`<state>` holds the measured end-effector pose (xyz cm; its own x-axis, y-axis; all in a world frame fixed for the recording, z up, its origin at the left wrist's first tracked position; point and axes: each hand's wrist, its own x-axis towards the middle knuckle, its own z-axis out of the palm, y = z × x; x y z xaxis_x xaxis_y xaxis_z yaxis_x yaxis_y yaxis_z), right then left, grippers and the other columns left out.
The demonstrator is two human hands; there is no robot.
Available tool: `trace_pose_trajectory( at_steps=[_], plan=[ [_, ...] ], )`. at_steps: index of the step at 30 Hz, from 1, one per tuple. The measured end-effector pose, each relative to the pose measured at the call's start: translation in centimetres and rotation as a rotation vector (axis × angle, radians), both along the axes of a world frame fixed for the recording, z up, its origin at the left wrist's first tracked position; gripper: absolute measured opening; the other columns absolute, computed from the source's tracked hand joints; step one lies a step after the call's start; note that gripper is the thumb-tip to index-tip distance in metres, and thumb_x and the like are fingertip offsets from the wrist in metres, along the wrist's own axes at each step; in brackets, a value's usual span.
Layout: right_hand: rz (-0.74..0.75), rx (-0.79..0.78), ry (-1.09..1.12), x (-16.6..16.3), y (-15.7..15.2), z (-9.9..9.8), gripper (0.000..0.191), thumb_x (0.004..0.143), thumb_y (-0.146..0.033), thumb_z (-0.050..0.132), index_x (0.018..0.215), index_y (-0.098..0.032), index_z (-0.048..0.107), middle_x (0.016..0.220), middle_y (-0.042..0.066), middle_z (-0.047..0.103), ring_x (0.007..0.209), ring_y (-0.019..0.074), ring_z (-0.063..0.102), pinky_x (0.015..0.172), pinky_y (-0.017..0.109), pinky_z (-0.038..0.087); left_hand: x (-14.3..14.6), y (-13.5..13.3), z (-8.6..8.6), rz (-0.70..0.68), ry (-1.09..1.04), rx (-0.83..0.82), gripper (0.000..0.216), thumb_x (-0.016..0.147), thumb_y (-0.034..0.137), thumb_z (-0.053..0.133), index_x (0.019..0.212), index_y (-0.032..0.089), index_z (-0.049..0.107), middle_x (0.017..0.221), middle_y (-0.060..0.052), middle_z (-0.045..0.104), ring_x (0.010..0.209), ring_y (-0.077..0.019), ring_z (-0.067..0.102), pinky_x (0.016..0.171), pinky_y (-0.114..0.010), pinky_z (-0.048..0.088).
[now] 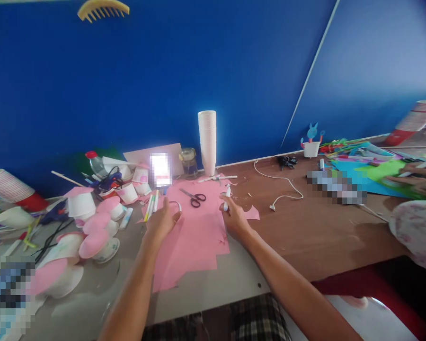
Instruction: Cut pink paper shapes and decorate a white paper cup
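My left hand (pixel 162 217) is closed over the pink paper (pixel 195 246), thumb and fingers round a thing with a white curved rim (pixel 178 205); the hand hides most of it. A white marker (pixel 228 192) is gripped upright in my right hand (pixel 235 215), at the paper's right edge. Between the hands lie dark-handled scissors (pixel 198 201), blades toward the back left. Several markers (pixel 151 206) rest just left of my left hand. Further left are paper cups (pixel 96 231) with pink paper rounds on them.
A tall stack of white cups (pixel 208 142) stands by the blue wall, next to a glass jar (pixel 188 162) and a glowing screen (pixel 160 169). A white cable (pixel 294 187) crosses the brown tabletop. At right, another person's hands (pixel 421 177) rest over coloured paper.
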<state>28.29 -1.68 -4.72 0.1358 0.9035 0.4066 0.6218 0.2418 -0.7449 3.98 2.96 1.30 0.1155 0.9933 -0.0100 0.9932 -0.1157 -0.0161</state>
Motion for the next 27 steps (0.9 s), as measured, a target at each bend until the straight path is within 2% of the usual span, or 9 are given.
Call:
trace_pose_trajectory(
  at_steps=[3, 7, 11, 13, 16, 21, 27],
  plan=[
    [-0.067, 0.034, -0.032, 0.4, 0.3, 0.0, 0.047, 0.073, -0.01, 0.045, 0.12, -0.018, 0.05, 0.09, 0.005, 0.065, 0.078, 0.0166, 0.059, 0.075, 0.025, 0.045, 0.1, -0.1, -1.1, -0.002, -0.064, 0.052, 0.063, 0.09, 0.046, 0.034, 0.14, 0.011, 0.019, 0.097, -0.015, 0.069, 0.09, -0.0272, 0.065, 0.07, -0.03, 0.043],
    [-0.128, 0.072, -0.127, 0.9, 0.5, -0.1, 0.044, 0.073, -0.012, 0.047, 0.116, -0.019, 0.054, 0.093, 0.007, 0.064, 0.087, 0.0204, 0.057, 0.08, 0.029, 0.044, -0.3, -0.2, -1.8, 0.002, -0.211, 0.095, 0.05, 0.091, 0.043, 0.034, 0.134, 0.016, 0.034, 0.091, -0.009, 0.069, 0.09, -0.0239, 0.063, 0.072, -0.029, 0.043],
    [-0.045, 0.066, -0.155, 0.7, 0.3, -0.3, 0.037, 0.075, -0.014, 0.048, 0.11, -0.018, 0.056, 0.095, 0.009, 0.064, 0.085, 0.0203, 0.058, 0.081, 0.031, 0.045, -0.3, -0.4, -2.2, -0.137, -0.275, 0.089, 0.031, 0.091, 0.037, 0.036, 0.111, 0.023, 0.056, 0.099, -0.005, 0.067, 0.087, -0.0197, 0.062, 0.072, -0.027, 0.043],
    [0.008, 0.039, -0.163, 0.5, 0.2, -0.4, 0.037, 0.074, -0.013, 0.048, 0.11, -0.017, 0.056, 0.091, 0.009, 0.065, 0.082, 0.0201, 0.058, 0.079, 0.031, 0.046, 0.0, -0.7, -2.4, -0.187, -0.28, 0.076, 0.03, 0.091, 0.037, 0.036, 0.103, 0.023, 0.059, 0.104, -0.005, 0.065, 0.09, -0.0197, 0.061, 0.074, -0.027, 0.043],
    [0.075, -0.016, -0.144, 0.3, 0.0, -0.5, 0.037, 0.073, -0.011, 0.048, 0.109, -0.018, 0.056, 0.085, 0.006, 0.067, 0.08, 0.0193, 0.06, 0.077, 0.03, 0.047, 0.7, -1.2, -2.7, -0.241, -0.26, 0.064, 0.033, 0.091, 0.04, 0.037, 0.105, 0.021, 0.06, 0.108, -0.008, 0.063, 0.097, -0.0229, 0.059, 0.08, -0.031, 0.043],
    [0.196, -0.11, 0.025, -0.1, -0.2, -0.3, 0.033, 0.077, -0.014, 0.048, 0.109, -0.019, 0.053, 0.083, 0.004, 0.069, 0.088, 0.0184, 0.062, 0.081, 0.031, 0.047, 1.3, -1.8, -3.1, -0.26, -0.223, 0.055, 0.036, 0.09, 0.04, 0.036, 0.111, 0.021, 0.058, 0.112, -0.011, 0.057, 0.089, -0.0244, 0.061, 0.072, -0.034, 0.045],
    [0.336, -0.269, 0.461, -0.9, -0.2, 0.2, 0.034, 0.081, -0.03, 0.051, 0.113, -0.022, 0.044, 0.093, 0.007, 0.067, 0.08, 0.0176, 0.065, 0.065, 0.028, 0.051, 1.1, -1.8, -3.2, -0.201, -0.254, 0.027, 0.037, 0.089, 0.04, 0.04, 0.115, 0.019, 0.055, 0.114, -0.011, 0.055, 0.092, -0.0239, 0.059, 0.074, -0.032, 0.045]
  ],
)
